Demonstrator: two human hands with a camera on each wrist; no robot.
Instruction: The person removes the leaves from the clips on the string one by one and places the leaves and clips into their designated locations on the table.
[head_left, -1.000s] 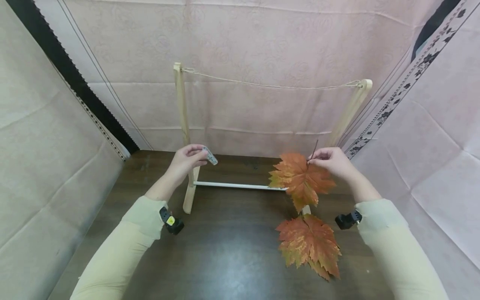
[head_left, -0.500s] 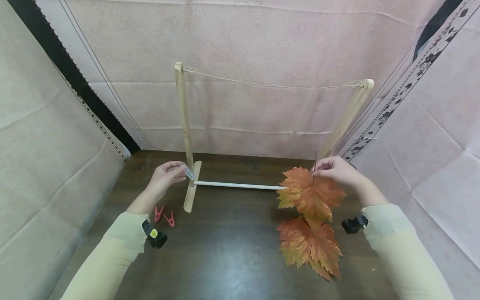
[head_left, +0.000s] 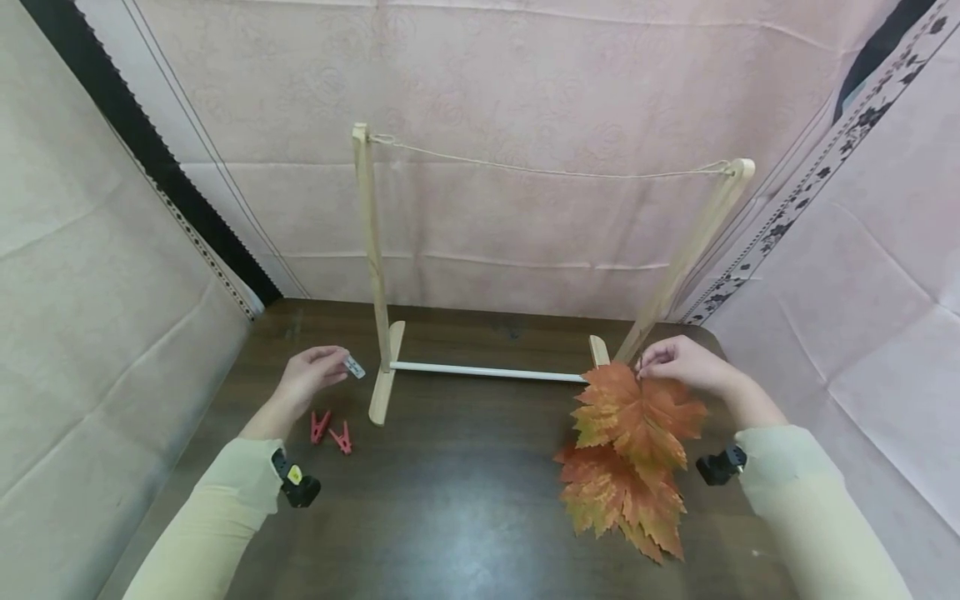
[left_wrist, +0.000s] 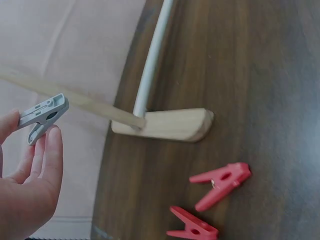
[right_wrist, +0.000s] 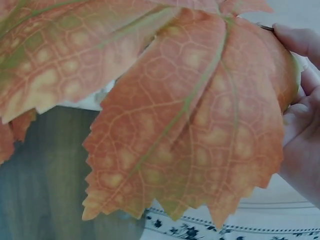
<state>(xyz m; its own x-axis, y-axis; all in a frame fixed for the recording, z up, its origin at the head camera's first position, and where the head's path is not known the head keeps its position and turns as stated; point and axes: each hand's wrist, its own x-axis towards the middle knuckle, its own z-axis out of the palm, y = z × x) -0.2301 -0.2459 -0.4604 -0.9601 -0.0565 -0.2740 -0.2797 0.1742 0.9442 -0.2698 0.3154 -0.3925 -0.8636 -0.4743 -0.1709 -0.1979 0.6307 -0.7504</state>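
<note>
A grey-blue clothespin (left_wrist: 45,116) is pinched between the thumb and fingers of my left hand (head_left: 311,372), left of the wooden stand. Two red clothespins (head_left: 320,426) lie on the table just below that hand. My right hand (head_left: 684,363) pinches the stem of an orange maple leaf (head_left: 637,408) near the stand's right foot. This leaf's lower part overlaps more orange leaves (head_left: 618,500) on the table. In the right wrist view the held leaf (right_wrist: 185,115) fills most of the picture and covers part of the fingers.
Two wooden posts (head_left: 369,242) carry a thin string (head_left: 525,172) between their tops. A white rod (head_left: 487,371) joins their feet low over the dark wooden table (head_left: 450,483). Pale cloth (head_left: 525,83) hangs behind and along both sides.
My left hand has moved down and left with the grey-blue clothespin, uncovering the red clothespins. My right hand has lowered the leaf, moving slightly right, over the other leaves.
</note>
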